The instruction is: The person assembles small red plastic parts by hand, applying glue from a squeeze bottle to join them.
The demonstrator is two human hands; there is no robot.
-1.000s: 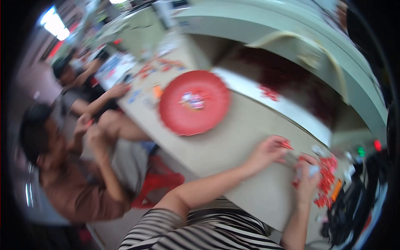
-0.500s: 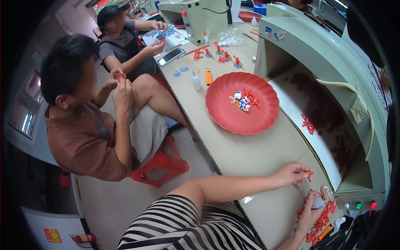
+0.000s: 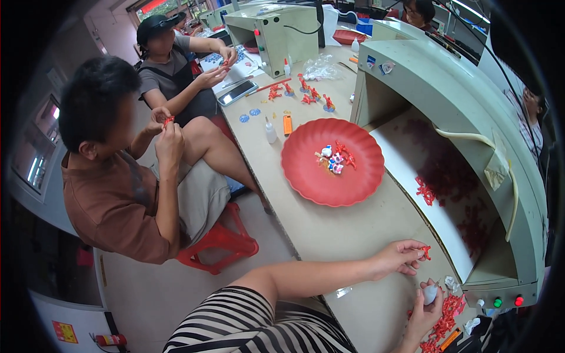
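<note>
My left hand (image 3: 400,257) pinches a small red plastic figure piece (image 3: 426,253) above the table, in front of the machine's opening. Just below it, my right hand (image 3: 425,309) is closed around a small pale squeeze bottle (image 3: 431,294). The bottle's thin nozzle tilts up, apart from the red piece. Beneath and beside my right hand lies a heap of similar red pieces (image 3: 450,312); the hand hides part of it. The exact shape of the held piece is too small to tell.
A scalloped red plate (image 3: 300,176) holds small white and red figures. Right of it stands an arched machine (image 3: 459,94) with red pieces inside. Beyond are a glue bottle (image 3: 271,130), an orange lighter (image 3: 287,125) and a phone (image 3: 237,93). Two co-workers sit at left, handling small pieces.
My right hand has raised the bottle from low over the heap, bringing its nozzle nearer my left hand. The left hand keeps its red piece. The whole view has shifted slightly.
</note>
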